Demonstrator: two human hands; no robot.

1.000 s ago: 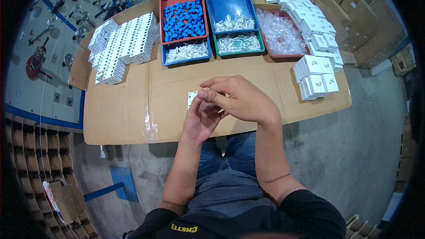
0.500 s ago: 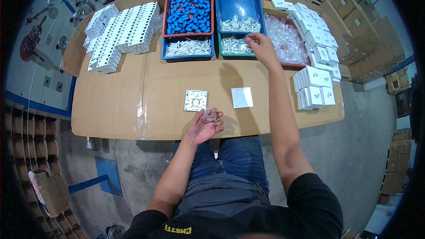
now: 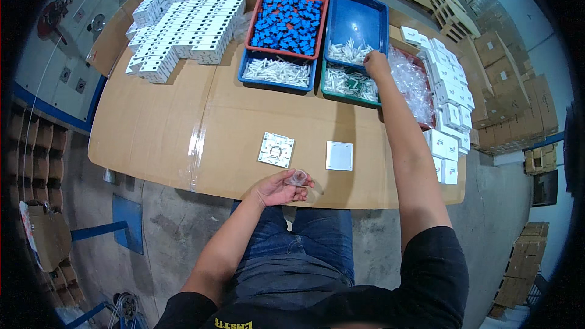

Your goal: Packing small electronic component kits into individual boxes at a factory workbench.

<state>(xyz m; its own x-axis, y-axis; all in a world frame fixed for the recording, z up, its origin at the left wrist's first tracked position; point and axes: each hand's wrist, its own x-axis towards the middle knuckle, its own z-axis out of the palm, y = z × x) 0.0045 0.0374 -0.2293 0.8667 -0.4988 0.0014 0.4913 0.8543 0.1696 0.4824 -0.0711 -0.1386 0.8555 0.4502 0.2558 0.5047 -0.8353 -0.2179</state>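
Observation:
My left hand [image 3: 281, 187] rests palm up at the table's near edge, fingers curled on a small clear plastic bag [image 3: 298, 177]. My right hand [image 3: 376, 63] is stretched far forward into the dark blue tray [image 3: 357, 21], its fingers down among the small white plastic parts [image 3: 347, 52]; whether it grips any is hidden. On the cardboard-covered table [image 3: 183, 134] in front of me lie a white square backplate [image 3: 276, 149] with its fittings face up and a plain white square cover plate [image 3: 339, 155], side by side and apart.
A red tray of blue parts [image 3: 286, 18], a blue tray of white pieces [image 3: 277, 72], a green tray [image 3: 350, 83] and a red tray of clear bags [image 3: 413, 82] line the far side. White boxes are stacked at left [image 3: 183, 27] and right [image 3: 448, 94]. Cartons stand beyond.
My hands, together over the plates a second ago, have parted. The right arm reached out to the far trays and has shifted from the clear bags to the dark blue tray; the left stays near.

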